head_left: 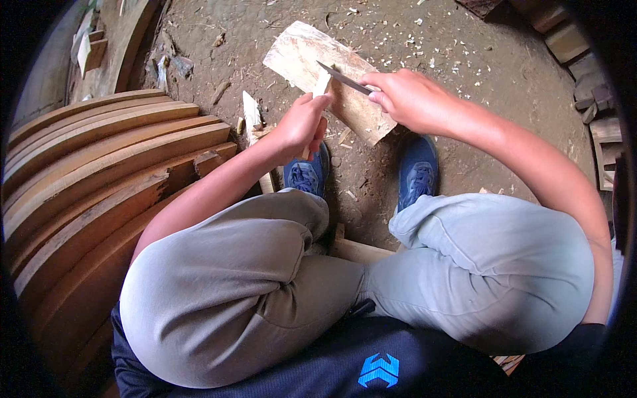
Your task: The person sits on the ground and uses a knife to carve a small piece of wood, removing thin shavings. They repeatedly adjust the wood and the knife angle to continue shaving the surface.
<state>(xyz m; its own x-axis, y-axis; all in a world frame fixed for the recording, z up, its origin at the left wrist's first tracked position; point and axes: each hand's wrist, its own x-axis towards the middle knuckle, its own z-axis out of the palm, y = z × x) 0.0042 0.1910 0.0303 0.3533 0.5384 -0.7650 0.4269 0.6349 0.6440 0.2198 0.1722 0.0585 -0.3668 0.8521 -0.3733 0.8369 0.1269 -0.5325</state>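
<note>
In my right hand (405,98) is a knife (343,78), its dark narrow blade angled up and to the left. The handle is mostly hidden by my fingers. My left hand (302,126) is closed around a pale wood stick (322,84), whose far end meets the blade or lies just under it; I cannot tell which. Below both hands a flat wooden board (298,54) lies slanted on the dirt ground, with a rough pale face.
Several long planks (113,149) are stacked at my left. Wood chips (431,63) litter the ground (511,86), and a pale splintered scrap (251,111) lies left of my left hand. My shoes (418,169) stand near the board. Wood blocks (567,43) line the right edge.
</note>
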